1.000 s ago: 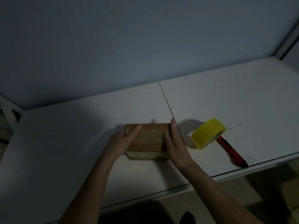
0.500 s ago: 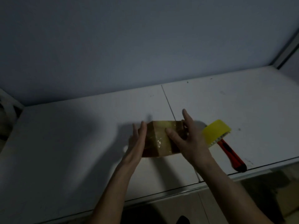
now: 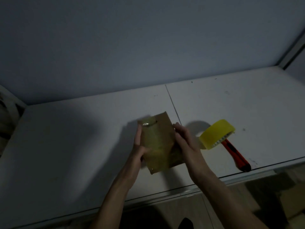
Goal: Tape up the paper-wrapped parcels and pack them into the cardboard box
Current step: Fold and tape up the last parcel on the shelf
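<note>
A brown paper-wrapped parcel [image 3: 158,142] with a glossy strip of tape along its face is held above the white table [image 3: 69,146], its long side pointing away from me. My left hand [image 3: 140,146] clasps its left edge, thumb on the front face. My right hand [image 3: 186,142] presses against its right edge with the fingers stretched out. A yellow roll of tape [image 3: 216,136] leans on the table just right of my right hand. No cardboard box is clearly visible.
A red and black utility knife [image 3: 236,154] lies under and behind the tape roll, near the table's front edge. A seam [image 3: 171,103] runs across the tabletop. A blue-grey wall stands behind. The floor below is dim.
The parcel was lying flat and crosswise on the table; both hands lifted it and turned it so its length now points away from me, taped face up.
</note>
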